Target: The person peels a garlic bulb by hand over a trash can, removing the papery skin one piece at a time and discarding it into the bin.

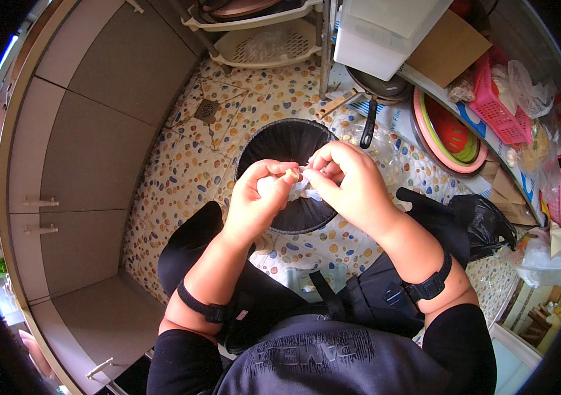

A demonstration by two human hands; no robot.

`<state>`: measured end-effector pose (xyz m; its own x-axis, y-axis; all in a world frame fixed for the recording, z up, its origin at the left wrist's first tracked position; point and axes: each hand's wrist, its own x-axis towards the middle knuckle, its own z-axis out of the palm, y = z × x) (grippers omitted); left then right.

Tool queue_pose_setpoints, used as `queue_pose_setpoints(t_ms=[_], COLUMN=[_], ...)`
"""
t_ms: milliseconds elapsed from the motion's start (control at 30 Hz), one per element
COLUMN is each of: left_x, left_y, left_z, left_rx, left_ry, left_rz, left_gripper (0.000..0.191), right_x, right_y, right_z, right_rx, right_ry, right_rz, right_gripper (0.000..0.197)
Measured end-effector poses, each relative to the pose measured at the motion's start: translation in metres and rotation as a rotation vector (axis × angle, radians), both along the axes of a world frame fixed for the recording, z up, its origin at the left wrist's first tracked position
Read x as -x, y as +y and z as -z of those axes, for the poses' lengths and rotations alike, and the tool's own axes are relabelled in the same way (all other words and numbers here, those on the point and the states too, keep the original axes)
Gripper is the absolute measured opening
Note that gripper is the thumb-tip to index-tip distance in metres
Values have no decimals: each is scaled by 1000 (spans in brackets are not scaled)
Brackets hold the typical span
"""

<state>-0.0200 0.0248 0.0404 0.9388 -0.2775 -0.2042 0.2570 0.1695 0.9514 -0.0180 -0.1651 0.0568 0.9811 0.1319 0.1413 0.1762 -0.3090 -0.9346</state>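
My left hand (pixel 256 205) holds a small pale-yellow piece (pixel 291 174), apparently a garlic clove, between thumb and fingertips. Something whitish and rounded (pixel 266 186) shows inside the curled fingers; I cannot tell exactly what it is. Right beside the clove, the thumb and fingertips of my right hand (pixel 352 177) pinch a thin whitish scrap that looks like peel. Both hands are over a round black bin (pixel 300 217) with a black liner. Crumpled white material (pixel 305 191) shows below my fingers, and my hands partly hide it.
Grey cabinets (pixel 98 118) line the left side. A slotted plastic rack (pixel 268 47) stands ahead. To the right are a frying pan (pixel 370 123), a clear plastic bag (pixel 384 153), stacked basins (pixel 451 133), a pink basket (pixel 500 103) and a black plastic bag (pixel 483 224).
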Motion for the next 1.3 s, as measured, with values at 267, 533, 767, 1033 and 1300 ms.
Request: queue_pose_setpoints(t_ms=[267, 533, 767, 1033, 1300], left_x=[1, 2, 4, 0, -7], left_y=[-7, -10, -8, 0, 8], left_z=[6, 0, 1, -1, -10], left_rx=[-385, -584, -148, 30, 117], left_ry=[-295, -598, -255, -72, 151], left_rz=[-20, -22, -61, -66, 154], left_gripper=[18, 19, 15, 20, 15], right_x=[6, 4, 1, -2, -6], right_y=[5, 7, 10, 1, -9], right_z=[1, 9, 15, 15, -19], right_rx=[141, 154, -9, 202, -73], right_ry=[-39, -76, 65, 154, 87], right_rz=[-26, -14, 36, -6, -269], right_gripper=[11, 11, 13, 10, 14])
